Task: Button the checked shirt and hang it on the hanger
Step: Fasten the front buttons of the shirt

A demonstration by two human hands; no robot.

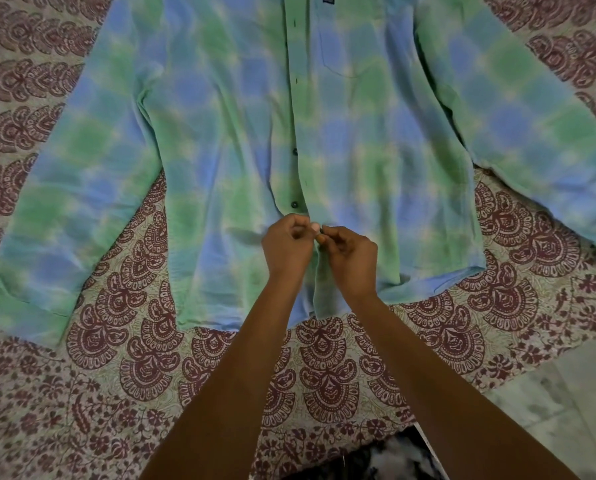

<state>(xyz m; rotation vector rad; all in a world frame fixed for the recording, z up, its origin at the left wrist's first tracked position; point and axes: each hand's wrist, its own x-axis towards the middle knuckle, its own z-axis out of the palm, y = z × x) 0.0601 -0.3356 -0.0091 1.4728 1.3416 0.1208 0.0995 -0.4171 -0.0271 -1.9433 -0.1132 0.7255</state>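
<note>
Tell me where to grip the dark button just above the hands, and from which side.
Probably pinch the dark button by its rim, coming down from the hem side. It lies flat on the checked shirt, so only its thin edge offers a hold.

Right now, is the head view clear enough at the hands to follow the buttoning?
Head view: dim, even light, no glare; the green-and-blue checked shirt looks soft; the wide angle stretches the frame edges; the small dark button where left hand and right hand meet is visible but tiny.

Green-blue checked shirt (220, 116) lies flat, sleeves spread — two buttons (293, 204) seemingly fastened.
</note>
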